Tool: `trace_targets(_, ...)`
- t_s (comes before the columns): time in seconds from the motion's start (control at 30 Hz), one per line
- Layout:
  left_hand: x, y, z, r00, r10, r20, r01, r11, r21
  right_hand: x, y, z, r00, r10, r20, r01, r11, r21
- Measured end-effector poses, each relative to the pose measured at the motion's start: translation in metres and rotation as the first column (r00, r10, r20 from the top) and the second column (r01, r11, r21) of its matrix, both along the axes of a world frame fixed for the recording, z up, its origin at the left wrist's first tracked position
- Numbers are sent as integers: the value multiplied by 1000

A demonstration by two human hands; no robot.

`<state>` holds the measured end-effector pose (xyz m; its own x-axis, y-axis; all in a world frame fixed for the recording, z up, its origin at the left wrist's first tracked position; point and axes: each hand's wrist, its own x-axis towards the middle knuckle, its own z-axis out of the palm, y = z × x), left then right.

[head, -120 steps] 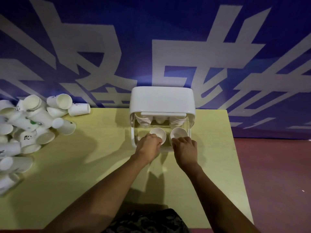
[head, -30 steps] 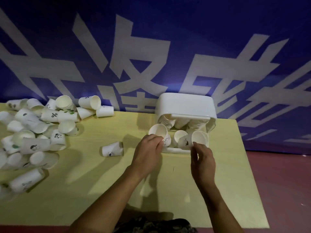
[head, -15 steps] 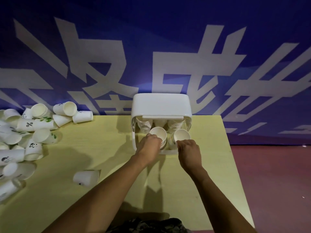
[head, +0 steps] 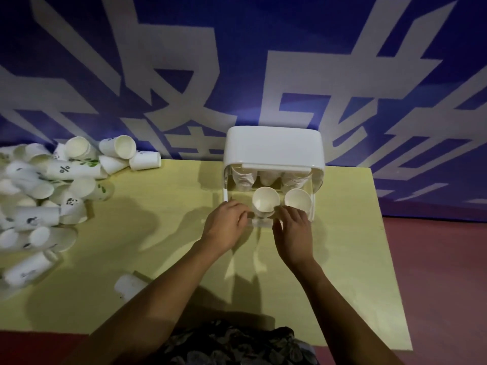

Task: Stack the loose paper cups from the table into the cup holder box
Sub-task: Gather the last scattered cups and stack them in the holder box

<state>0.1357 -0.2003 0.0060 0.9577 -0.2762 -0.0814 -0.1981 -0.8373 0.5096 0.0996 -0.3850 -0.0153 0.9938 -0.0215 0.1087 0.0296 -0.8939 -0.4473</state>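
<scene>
The white cup holder box (head: 274,146) stands at the table's far edge, its clear front facing me. Stacks of paper cups fill its back row (head: 243,179). Two open-mouthed cups sit in the front row: a left cup (head: 266,198) and a right cup (head: 297,200). My left hand (head: 226,223) curls against the left cup's lower side. The fingers of my right hand (head: 292,226) are closed at the base of the right cup. Both cup bodies are partly hidden by my fingers.
A big pile of loose paper cups (head: 39,196) covers the table's left side. One single cup (head: 127,285) lies on its side near my left forearm. The yellow table (head: 158,233) ends on the right at a red floor (head: 442,285). A blue banner hangs behind.
Both hands carried cups to the box's front row and lowered them into it; the cups now sit deeper. My view has swung left and right meanwhile.
</scene>
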Motion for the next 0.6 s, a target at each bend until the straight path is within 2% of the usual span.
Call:
trace_targets(0.13,-19,65,-4,994,93,-65,-93,996,11,-16,53,-9,984,113,-139,-98,988,116)
trace_targets(0.27,-41,134,-10,983,155,-97,-154,988,12,-37,120,-20,921,229,-315,-187,970,158)
trace_targets(0.37,-56,187,-15,980,166,-105,-167,986,-1,-53,169,-24,868,255,-426,-186,963,196)
trace_targets(0.5,-71,258,-19,979,173,-112,-174,985,-5,-75,234,-30,764,253,-594,-140,963,230)
trace_targets(0.6,-80,307,-24,978,172,-119,-173,985,4,-88,276,-35,675,287,-680,-172,957,232)
